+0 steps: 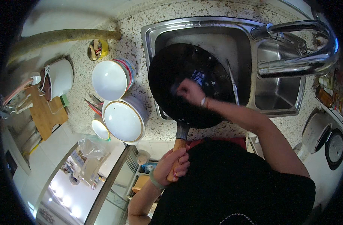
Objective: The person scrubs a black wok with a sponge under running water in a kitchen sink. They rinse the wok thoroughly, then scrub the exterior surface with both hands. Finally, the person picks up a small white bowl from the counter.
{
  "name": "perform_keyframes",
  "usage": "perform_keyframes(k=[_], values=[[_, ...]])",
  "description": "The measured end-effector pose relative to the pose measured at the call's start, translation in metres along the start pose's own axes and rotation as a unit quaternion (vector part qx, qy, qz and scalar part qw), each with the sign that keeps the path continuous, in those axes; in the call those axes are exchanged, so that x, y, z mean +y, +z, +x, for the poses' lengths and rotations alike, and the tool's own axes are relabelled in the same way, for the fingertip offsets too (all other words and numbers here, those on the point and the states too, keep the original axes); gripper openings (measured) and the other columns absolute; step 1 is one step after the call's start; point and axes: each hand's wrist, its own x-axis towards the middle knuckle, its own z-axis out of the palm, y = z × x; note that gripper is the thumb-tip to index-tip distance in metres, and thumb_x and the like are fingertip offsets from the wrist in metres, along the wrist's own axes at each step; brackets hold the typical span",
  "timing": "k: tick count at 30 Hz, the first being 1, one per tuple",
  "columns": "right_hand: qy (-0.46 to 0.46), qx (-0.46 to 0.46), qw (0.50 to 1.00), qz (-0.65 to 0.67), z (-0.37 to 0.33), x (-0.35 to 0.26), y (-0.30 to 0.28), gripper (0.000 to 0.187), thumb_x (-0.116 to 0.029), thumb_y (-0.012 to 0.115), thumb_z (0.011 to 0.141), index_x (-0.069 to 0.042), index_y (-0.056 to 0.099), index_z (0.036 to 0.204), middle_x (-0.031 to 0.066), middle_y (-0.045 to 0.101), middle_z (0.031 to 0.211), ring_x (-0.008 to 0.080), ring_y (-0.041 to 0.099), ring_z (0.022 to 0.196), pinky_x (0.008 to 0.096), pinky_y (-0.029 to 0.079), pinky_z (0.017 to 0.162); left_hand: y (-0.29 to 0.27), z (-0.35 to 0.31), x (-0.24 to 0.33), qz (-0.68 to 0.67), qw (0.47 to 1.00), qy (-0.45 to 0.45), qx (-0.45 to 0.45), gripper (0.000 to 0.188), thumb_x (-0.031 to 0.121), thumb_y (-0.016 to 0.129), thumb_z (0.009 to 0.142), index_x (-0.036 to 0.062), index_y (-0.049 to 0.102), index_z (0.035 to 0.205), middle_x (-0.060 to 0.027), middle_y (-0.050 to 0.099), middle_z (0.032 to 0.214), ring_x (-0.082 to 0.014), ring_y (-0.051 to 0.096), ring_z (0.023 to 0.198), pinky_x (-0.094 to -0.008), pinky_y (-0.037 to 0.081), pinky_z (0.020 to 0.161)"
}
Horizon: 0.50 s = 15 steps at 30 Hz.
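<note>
A large black wok (212, 71) lies tilted over the big basin of the steel sink (240, 45). Its wooden handle (175, 159) points down toward my body, with the fingers of my left hand (171, 165) wrapped round it. Inside the wok, my right hand (192, 92) is bunched against the dark inner surface, slightly smeared by motion. Whatever its fingers hold is too blurred to make out. Beside the wok's right rim, a slim metal utensil (233, 82) stands in the basin, where whitish suds show.
Left of the sink are stacked bowls (109, 80), a lidded white enamel pot (123, 122) and a yellow cup (102, 50). A chrome faucet (295, 67) arches over the small right basin (274, 95). A rice-cooker-like pot (315, 129) stands far right.
</note>
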Motion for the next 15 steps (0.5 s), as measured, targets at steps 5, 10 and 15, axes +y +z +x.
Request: perform_keyframes(k=[5, 10, 15], values=[[-0.074, -0.055, 0.995, -0.033, -0.025, -0.016, -0.019, 0.009, -0.007, 0.065, 0.074, -0.005, 0.061, 0.082, 0.0122, 0.057, 0.086, 0.0305, 0.056, 0.085, 0.0411, 0.046, 0.078, -0.002, -0.004, 0.001, -0.003, 1.0, -0.002, 0.002, 0.023, 0.018, 0.049, 0.095, 0.0077, 0.044, 0.115, -0.0009, 0.045, 0.071, -0.0059, 0.036, 0.046, -0.0181, 0.03, 0.036], [0.013, 0.033, 0.905, -0.424, 0.064, 0.085, -0.107, 0.027, 0.005, 0.056, 0.07, -0.002, 0.058, 0.097, 0.0136, 0.053, 0.108, 0.0356, 0.05, 0.102, 0.0459, 0.047, 0.088, 0.008, -0.006, 0.003, 0.024, 1.0, 0.008, 0.013, 0.025, 0.023, 0.046, 0.096, 0.0067, 0.047, 0.116, 0.0017, 0.041, 0.07, -0.005, 0.033, 0.047, -0.0167, 0.028, 0.032], [0.012, 0.159, 0.86, -0.486, 0.097, 0.132, -0.145, 0.03, 0.001, 0.055, 0.072, -0.004, 0.059, 0.101, 0.0156, 0.055, 0.112, 0.0374, 0.051, 0.106, 0.0455, 0.046, 0.088, 0.009, -0.011, 0.011, -0.014, 1.0, -0.012, -0.003, 0.025, 0.018, 0.048, 0.095, 0.006, 0.043, 0.117, -0.0011, 0.045, 0.073, -0.0058, 0.037, 0.047, -0.018, 0.032, 0.037]])
